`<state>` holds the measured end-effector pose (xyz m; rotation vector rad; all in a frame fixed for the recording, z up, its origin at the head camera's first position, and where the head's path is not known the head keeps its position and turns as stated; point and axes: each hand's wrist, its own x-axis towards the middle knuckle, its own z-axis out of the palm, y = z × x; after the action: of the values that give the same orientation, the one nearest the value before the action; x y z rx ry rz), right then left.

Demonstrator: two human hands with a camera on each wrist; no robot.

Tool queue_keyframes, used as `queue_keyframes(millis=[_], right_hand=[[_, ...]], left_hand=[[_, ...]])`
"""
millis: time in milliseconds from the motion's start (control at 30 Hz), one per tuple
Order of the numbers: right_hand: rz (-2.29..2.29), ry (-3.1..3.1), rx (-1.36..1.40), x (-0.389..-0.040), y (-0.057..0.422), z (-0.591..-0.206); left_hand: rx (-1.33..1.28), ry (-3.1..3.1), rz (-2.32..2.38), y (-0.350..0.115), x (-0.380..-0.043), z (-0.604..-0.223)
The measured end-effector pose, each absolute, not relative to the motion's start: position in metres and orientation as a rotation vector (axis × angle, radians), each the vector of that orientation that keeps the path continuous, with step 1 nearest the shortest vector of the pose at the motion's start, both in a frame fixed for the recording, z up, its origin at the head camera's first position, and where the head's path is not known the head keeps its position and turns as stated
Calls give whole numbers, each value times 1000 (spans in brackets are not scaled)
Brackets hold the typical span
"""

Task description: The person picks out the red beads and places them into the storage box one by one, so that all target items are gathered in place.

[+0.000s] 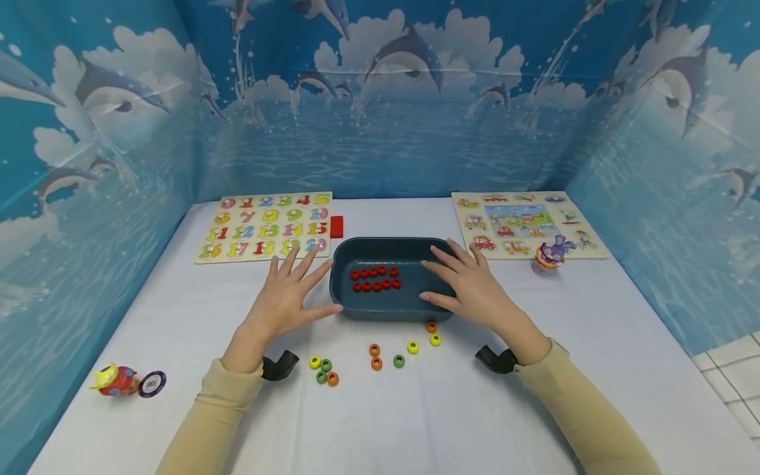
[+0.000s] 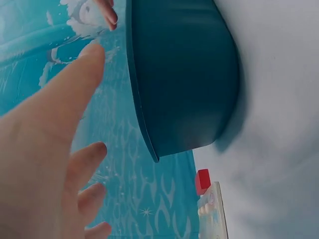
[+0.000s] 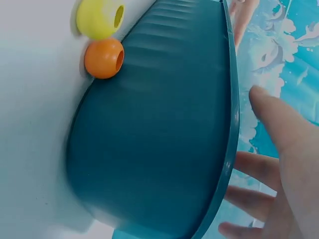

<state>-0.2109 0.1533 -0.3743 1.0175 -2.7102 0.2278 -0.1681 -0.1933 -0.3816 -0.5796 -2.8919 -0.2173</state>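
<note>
A dark teal plastic bin (image 1: 386, 311) stands in the middle of the white table, with two rows of small red beads (image 1: 377, 286) on its floor. My left hand (image 1: 284, 300) is spread at the bin's left end, its thumb near the rim; whether it touches cannot be told. Over the right end hovers my right hand (image 1: 475, 290), fingers spread and holding nothing. In the right wrist view, an orange bead (image 3: 103, 58) and a yellow bead (image 3: 99, 19) lie close to the bin's outer wall. Green beads (image 1: 399, 361) and other orange and yellow ones lie scattered in front.
Behind on the left is a number puzzle board (image 1: 267, 227) with a red block (image 1: 336, 227) beside it. A vehicle puzzle board (image 1: 522, 224) and a purple bunny toy (image 1: 552, 254) sit back right. A red-and-yellow toy (image 1: 119, 380) and a round disc (image 1: 152, 384) lie front left.
</note>
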Motion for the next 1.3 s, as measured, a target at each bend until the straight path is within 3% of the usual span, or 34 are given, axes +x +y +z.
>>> queue_keyframes(millis=[267,1300], right_hand=[[62,-2710,999,-210,156,-380],[27,-2837,915,-209,155,-382]], left_hand=[[-499,-2935,-22,-183,-166,-384],[-479,-2939,-22,-180,-162,-383]])
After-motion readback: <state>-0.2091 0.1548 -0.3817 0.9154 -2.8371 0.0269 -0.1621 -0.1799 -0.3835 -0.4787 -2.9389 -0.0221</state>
